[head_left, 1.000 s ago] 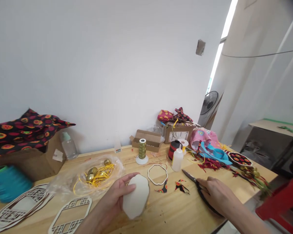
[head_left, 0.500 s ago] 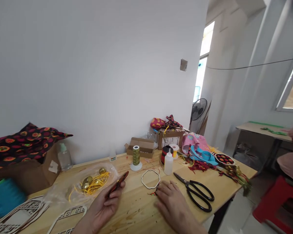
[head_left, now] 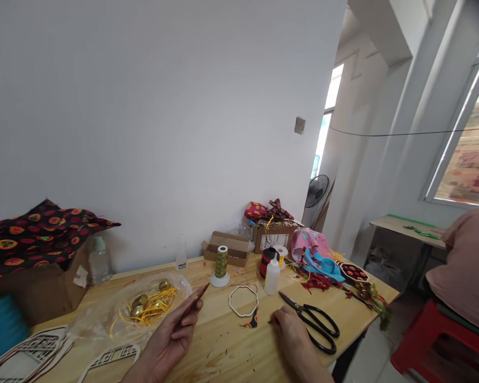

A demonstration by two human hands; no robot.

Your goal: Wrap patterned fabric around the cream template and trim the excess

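White-walled workroom; pale wooden counter (head_left: 231, 354) runs off to the right, toward a fan (head_left: 316, 190) and a doorway. Left hand (head_left: 165, 340) at the near edge, palm turned up, holds a thin dark red patterned piece (head_left: 193, 303). Fingers (head_left: 186, 319) curled against its underside, thumb pressing from the side: a firm pinch. Long axis tilts up and away toward the far right; the tip stands clear of the hand.

Right hand (head_left: 291, 330) rests palm down on the wood, empty, with fingers (head_left: 277, 319) loosely together. Just to its left, a small dark scrap (head_left: 253, 321) lies against a white scalloped ring (head_left: 230, 301). Black-handled scissors (head_left: 321, 324) lie just to its right, blades aimed far left. Right hand is the nearer to scrap, ring and scissors; left hand is the nearer to a plastic bag (head_left: 186, 287) of gold beads and yellow cord.

Open wood between the hands and along the near edge. Toward the far edge: thread spool (head_left: 221, 261), glue bottle (head_left: 272, 277), cardboard box (head_left: 227, 249). Pink cloth (head_left: 309, 243) and blue ribbon (head_left: 323, 268) heaped by the right end. Lattice frames (head_left: 109, 356) at the near left corner. Second person (head_left: 467, 266) sits on a red stool (head_left: 431, 340), well apart, off the counter's right end.
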